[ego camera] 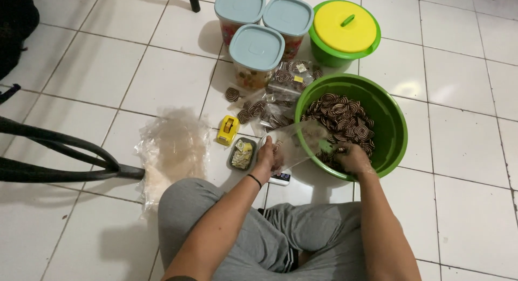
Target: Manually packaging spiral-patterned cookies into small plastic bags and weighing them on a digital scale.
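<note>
I see the left hand (pixel 265 154) with fingers pinched on the near edge of a clear bag (pixel 294 145), holding it open just at the rim of the green basin (pixel 389 131). The right hand (pixel 353 158) is down inside the basin, fingers curled into the spiral cookies (pixel 341 118); whether they grip any I cannot tell. The bag's mouth lies between the two hands, tilted toward the cookies. Under the left hand, a small scale (pixel 281 178) shows at the bag's lower edge. Just left of the left fingers sits a small tray of labels (pixel 242 153), and beyond it a yellow tape dispenser (pixel 227 130). Ahead of the fingers, filled cookie bags (pixel 280 92) lie on the tiles. Farther out stand three blue-lidded jars (pixel 257 54) and a yellow-lidded green pot (pixel 344 32). Well left, a stack of empty bags (pixel 172 149).
</note>
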